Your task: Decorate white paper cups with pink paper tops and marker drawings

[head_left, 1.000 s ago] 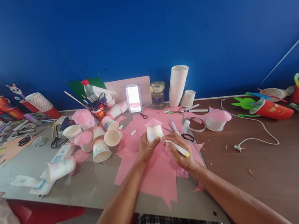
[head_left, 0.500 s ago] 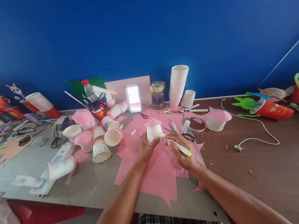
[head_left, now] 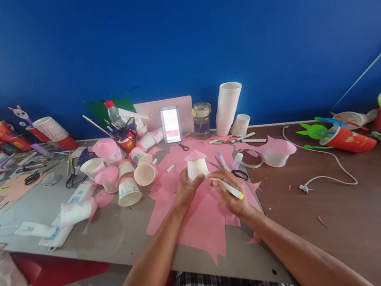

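My left hand [head_left: 186, 189] is closed around the lower left side of an upside-down white paper cup [head_left: 196, 167], its thumb pressed on the front. A pink paper cone [head_left: 195, 154] sits on top of the cup like a roof, and a faint yellow mark shows on the wall. In my right hand [head_left: 231, 192] is a white marker [head_left: 231, 187] with a yellow end, its tip side at the cup's right edge. Beneath both hands lie sheets of pink paper [head_left: 199, 227]. Scissors [head_left: 240, 174] rest just beyond my right hand.
Several paper cups [head_left: 129, 190] with pink tops crowd the left, near a power strip [head_left: 66, 223]. At the back stand a glass jar [head_left: 202, 119] and a tall cup stack [head_left: 229, 108]. A white cable [head_left: 339, 178] and a red cup [head_left: 351, 139] lie to the right.
Almost nothing differs. Both hands keep their hold on the cup and the marker, and the whole view has shifted very slightly.
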`<state>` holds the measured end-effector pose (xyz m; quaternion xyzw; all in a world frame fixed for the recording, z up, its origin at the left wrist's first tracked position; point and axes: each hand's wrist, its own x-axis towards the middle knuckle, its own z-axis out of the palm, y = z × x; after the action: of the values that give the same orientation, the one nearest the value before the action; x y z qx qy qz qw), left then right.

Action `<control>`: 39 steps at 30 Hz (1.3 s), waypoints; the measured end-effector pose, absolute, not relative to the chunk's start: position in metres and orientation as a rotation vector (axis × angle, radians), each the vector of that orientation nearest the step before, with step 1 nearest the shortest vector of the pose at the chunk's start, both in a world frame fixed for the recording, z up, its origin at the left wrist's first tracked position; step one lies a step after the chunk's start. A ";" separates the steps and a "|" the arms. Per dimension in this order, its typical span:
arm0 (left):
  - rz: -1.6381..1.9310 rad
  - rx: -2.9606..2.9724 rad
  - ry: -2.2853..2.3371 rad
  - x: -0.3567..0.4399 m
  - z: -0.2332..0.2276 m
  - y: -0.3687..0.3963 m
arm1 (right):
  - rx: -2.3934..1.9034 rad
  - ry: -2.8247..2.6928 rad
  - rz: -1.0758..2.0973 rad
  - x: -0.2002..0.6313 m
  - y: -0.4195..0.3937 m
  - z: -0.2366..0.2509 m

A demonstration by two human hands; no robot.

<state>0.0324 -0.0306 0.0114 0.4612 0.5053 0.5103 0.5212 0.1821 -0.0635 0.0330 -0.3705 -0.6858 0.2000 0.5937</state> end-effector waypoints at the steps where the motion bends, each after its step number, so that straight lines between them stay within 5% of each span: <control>1: 1.210 1.116 1.197 0.032 0.011 -0.031 | -0.878 -1.589 0.459 0.182 -0.064 0.033; 39: 1.205 1.152 1.170 0.034 0.019 -0.033 | -0.864 -1.617 0.438 0.180 -0.065 0.033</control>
<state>0.0336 -0.0329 0.0185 0.4816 0.4891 0.5036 0.5245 0.1796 -0.0654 0.0332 -0.3709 -0.6940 0.1881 0.5877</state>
